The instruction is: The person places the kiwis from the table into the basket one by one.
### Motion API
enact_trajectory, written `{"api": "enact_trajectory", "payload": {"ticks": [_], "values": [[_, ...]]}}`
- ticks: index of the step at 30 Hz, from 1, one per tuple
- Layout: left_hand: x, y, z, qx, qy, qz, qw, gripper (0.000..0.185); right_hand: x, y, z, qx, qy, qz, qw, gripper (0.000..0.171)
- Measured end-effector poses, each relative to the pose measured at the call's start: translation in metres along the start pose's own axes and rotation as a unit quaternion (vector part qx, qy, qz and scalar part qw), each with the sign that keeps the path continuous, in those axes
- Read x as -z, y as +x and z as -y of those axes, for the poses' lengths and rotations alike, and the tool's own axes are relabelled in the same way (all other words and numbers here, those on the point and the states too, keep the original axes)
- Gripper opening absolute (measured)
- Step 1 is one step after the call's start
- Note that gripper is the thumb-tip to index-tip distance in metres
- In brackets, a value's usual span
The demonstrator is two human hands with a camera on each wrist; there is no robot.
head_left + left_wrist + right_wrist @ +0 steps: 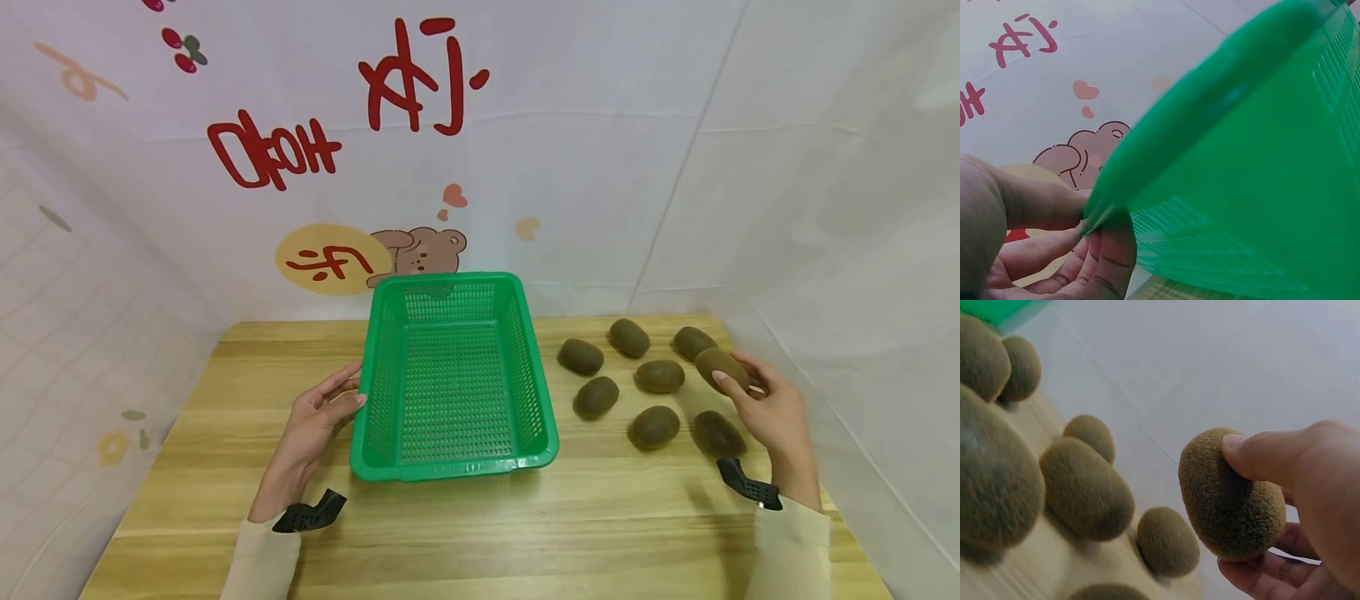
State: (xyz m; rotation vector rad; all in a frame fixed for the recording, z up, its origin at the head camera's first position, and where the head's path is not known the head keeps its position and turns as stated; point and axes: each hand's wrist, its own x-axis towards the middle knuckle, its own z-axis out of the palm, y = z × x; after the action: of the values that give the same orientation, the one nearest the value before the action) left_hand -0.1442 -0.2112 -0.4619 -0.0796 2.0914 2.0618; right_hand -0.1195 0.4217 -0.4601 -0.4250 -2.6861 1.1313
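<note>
Green plastic dominates the head view: a mesh basket [454,379] sits mid-table, long axis running from the near edge toward the back edge. The left hand [318,417] pinches the rim of its left wall. The right hand [765,408], near the table's right edge, holds a kiwi [722,369] between thumb and curled fingers — lifted, long axis slanting toward the basket, which lies well to its left. Seven more kiwis [596,397] lie between.

Left wrist view: thumb and fingers [1054,250] clamp the basket's rim [1210,106]; nothing else of the table shows.

Right wrist view: the thumb presses over the held kiwi [1229,503], fingers cupped beneath. The loose kiwis [1085,487] lie apart from it on the wood, and a green corner shows beyond them — the right hand is the nearer to all the fruit.
</note>
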Motion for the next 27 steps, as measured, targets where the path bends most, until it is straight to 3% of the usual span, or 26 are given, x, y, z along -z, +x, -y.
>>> {"api": "enact_trajectory", "payload": {"ticks": [7,16,23,27], "values": [[0.001,-0.002,0.001,0.006,-0.011,-0.01,0.9999,0.065,-0.013,0.001,0.012,0.036,0.017,-0.007,0.999,0.065],[0.004,-0.003,0.007,-0.002,-0.01,-0.011,0.9999,0.064,-0.034,0.002,0.032,0.058,0.04,0.035,0.997,0.064],[0.0,0.001,0.008,-0.011,-0.043,0.003,0.999,0.065,-0.045,-0.002,0.045,0.081,0.053,0.037,0.995,0.061],[0.001,0.003,0.004,-0.015,-0.033,0.004,0.9993,0.064,-0.05,-0.005,0.058,0.096,0.054,0.036,0.993,0.059]]}}
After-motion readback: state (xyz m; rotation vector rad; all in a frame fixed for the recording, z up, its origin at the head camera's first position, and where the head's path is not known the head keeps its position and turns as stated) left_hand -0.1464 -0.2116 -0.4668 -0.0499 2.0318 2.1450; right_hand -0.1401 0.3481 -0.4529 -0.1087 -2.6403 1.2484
